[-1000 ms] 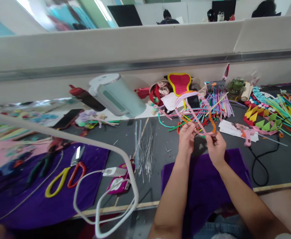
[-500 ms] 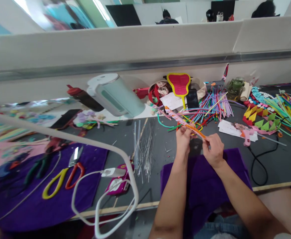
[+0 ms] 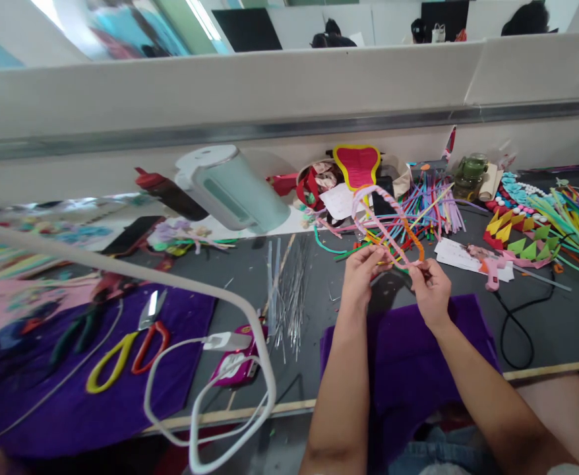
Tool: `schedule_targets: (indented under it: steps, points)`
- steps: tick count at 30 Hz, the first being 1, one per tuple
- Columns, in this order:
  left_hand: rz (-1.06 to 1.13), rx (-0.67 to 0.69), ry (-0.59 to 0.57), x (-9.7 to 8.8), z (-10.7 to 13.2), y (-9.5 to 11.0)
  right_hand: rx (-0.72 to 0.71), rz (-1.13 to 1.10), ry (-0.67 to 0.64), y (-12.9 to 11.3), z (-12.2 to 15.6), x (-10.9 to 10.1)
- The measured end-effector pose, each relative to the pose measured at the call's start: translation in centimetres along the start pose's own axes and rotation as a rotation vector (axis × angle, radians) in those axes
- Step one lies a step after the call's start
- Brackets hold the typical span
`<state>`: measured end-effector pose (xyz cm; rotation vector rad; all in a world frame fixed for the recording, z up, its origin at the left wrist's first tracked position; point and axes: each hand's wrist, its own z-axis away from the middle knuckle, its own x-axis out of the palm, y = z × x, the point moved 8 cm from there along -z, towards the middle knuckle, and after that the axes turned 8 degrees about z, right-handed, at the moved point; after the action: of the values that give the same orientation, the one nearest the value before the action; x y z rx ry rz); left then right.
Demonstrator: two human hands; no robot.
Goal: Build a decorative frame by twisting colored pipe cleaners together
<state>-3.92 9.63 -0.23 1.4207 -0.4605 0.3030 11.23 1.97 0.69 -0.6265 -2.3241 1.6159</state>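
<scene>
A loop of twisted pink and orange pipe cleaner [image 3: 412, 234] is held up above the grey desk [image 3: 319, 277], just beyond the purple cloth [image 3: 403, 369] at the near edge. One end is gripped by the curled fingers of the left hand [image 3: 363, 277]; the other end is pinched between thumb and fingertips of the right hand [image 3: 430, 290]. A heap of coloured sticks [image 3: 432, 204] lies behind the loop, a pink glue gun [image 3: 490, 267] is seen to the right, and thin metal wires [image 3: 292, 290] are spread to the left.
</scene>
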Motion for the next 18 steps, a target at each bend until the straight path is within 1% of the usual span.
schedule_targets:
  steps: [3, 5, 7, 9, 11, 13, 15, 18]
  points:
    - [0.124, -0.038, -0.078, 0.5, 0.0, -0.1, 0.257, -0.316, -0.075, 1.7, -0.2, 1.0]
    - [0.216, -0.067, -0.115, 1.1, 0.1, -0.4, 0.376, -0.464, -0.14, 2.3, -0.2, 2.0]
    - [0.285, -0.091, -0.134, 1.6, 0.1, -0.7, 0.439, -0.525, -0.181, 2.5, 0.0, 2.5]
    - [0.295, -0.07, -0.097, 1.7, 0.1, -0.9, 0.43, -0.506, -0.162, 2.5, 0.0, 2.4]
    - [0.22, 0.017, 0.005, 1.2, 0.1, -0.8, 0.352, -0.405, -0.108, 2.3, 0.0, 1.8]
    - [0.085, 0.135, 0.107, 0.7, 0.3, -0.4, 0.215, -0.217, -0.051, 1.7, 0.0, 1.0]
    - [-0.063, 0.225, 0.155, 0.6, 0.5, 0.0, 0.022, 0.018, -0.016, 0.4, 0.1, 0.4]
    - [-0.293, 0.338, 0.225, 0.5, 0.9, 0.9, -0.304, 0.312, -0.027, -2.1, 0.9, 0.8]
